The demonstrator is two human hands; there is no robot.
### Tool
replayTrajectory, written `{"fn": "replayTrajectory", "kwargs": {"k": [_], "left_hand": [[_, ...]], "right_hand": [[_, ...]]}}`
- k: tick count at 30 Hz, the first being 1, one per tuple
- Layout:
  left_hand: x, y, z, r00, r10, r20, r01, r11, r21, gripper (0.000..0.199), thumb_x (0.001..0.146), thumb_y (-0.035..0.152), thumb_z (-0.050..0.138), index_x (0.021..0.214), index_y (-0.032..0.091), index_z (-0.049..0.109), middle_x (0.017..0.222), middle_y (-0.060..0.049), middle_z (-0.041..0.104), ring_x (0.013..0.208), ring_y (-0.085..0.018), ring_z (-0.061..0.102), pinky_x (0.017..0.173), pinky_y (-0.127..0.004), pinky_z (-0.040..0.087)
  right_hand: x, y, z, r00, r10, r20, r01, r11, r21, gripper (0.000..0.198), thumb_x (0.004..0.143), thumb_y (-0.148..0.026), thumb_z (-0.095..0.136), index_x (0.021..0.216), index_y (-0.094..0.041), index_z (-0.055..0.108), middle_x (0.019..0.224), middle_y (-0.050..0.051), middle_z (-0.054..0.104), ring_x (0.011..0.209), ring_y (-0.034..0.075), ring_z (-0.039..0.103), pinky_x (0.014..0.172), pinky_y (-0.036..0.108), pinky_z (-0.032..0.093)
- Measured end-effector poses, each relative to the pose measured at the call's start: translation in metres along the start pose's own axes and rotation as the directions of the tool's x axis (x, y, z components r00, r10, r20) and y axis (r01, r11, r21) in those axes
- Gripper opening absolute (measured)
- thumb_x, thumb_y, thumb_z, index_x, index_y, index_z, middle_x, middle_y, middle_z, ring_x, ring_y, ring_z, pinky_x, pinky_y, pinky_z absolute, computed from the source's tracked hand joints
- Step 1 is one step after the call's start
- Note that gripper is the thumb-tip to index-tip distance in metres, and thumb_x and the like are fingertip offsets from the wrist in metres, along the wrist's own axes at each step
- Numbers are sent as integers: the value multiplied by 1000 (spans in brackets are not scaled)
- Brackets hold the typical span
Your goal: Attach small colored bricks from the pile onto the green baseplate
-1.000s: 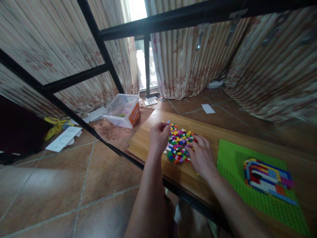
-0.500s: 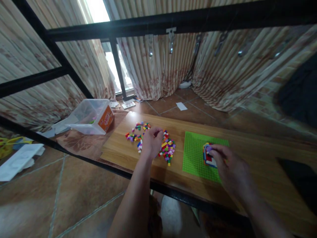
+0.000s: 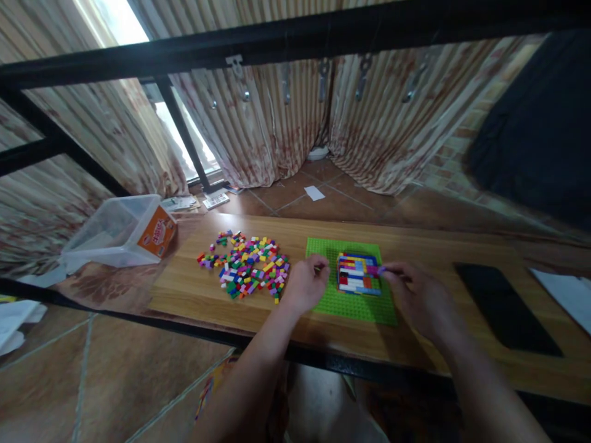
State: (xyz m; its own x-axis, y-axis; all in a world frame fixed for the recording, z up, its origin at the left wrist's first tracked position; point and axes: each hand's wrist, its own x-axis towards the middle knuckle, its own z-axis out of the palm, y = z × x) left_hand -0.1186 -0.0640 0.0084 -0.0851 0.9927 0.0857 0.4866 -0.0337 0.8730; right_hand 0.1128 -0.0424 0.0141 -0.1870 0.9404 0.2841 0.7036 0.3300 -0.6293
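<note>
A bright green baseplate (image 3: pixel 323 246) lies on the wooden table, bearing a low rectangular build of coloured bricks (image 3: pixel 357 278). My right hand (image 3: pixel 422 298) is at the build's right side, thumb and fingers pinched on a small purple brick (image 3: pixel 381 270) at its edge. Over the baseplate's left edge is my left hand (image 3: pixel 307 284), with thumb and forefinger brought together; whatever may be between them is too small to make out. Left of that hand spreads a pile of loose coloured bricks (image 3: pixel 252 264).
A clear plastic box (image 3: pixel 111 227) with an orange label stands beyond the table's left end. To the right lie a black flat object (image 3: pixel 505 307) and white paper (image 3: pixel 566 295). A black metal bar (image 3: pixel 277 46) with hanging clips crosses above the table (image 3: pixel 180 289).
My left hand has moved from the loose bricks to the baseplate's left edge. My right hand has drawn slightly right, uncovering the build. The view has turned right.
</note>
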Motion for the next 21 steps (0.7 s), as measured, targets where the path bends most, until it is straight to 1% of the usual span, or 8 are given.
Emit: {"fn": "replayTrajectory", "kwargs": {"k": [3,6,11,15,19,21], "left_hand": [[2,-1,7,1000,-22,11,21,1000,19,16,84,14,55,92,17,69,88,-3,72,77,-14,65,71,-23,49],[4,-2,10,1000,-14,20,13,1000,8,17,84,14,55,94,17,68,89,-4,73,79,-14,66,71,-23,48],[6,0,13,998,-8,55,8,1000,8,17,84,14,54,92,16,69,86,-3,72,73,-14,63,67,-23,46],[7,2,13,998,-7,66,7,1000,2,18,84,13,53,90,16,69,83,-2,71,69,-13,60,64,-22,44],[8,3,12,997,-3,76,2,1000,6,18,84,13,52,88,16,70,81,-2,71,67,-13,59,63,-23,43],[7,3,11,997,2,82,-3,1000,10,19,84,13,52,88,15,70,81,-2,71,67,-13,58,62,-23,43]], "right_hand": [[0,1,4,996,-80,49,80,997,18,28,91,-45,50,92,-23,66,99,8,66,94,24,63,86,40,50],[2,2,8,991,-104,84,102,995,24,27,91,-43,49,91,-23,67,103,8,64,98,24,62,90,41,48],[5,4,12,991,-86,100,84,996,21,24,90,-42,53,91,-24,69,107,7,62,101,25,61,93,44,47],[7,5,13,989,-96,116,92,995,41,24,89,-42,56,90,-24,71,109,7,61,102,25,61,93,44,48],[8,6,15,993,-72,97,67,996,57,22,86,-43,60,90,-26,74,111,6,62,101,25,62,93,44,48],[8,7,16,996,-44,78,37,995,96,22,84,-44,63,90,-26,74,111,6,62,102,25,62,94,44,48]]}}
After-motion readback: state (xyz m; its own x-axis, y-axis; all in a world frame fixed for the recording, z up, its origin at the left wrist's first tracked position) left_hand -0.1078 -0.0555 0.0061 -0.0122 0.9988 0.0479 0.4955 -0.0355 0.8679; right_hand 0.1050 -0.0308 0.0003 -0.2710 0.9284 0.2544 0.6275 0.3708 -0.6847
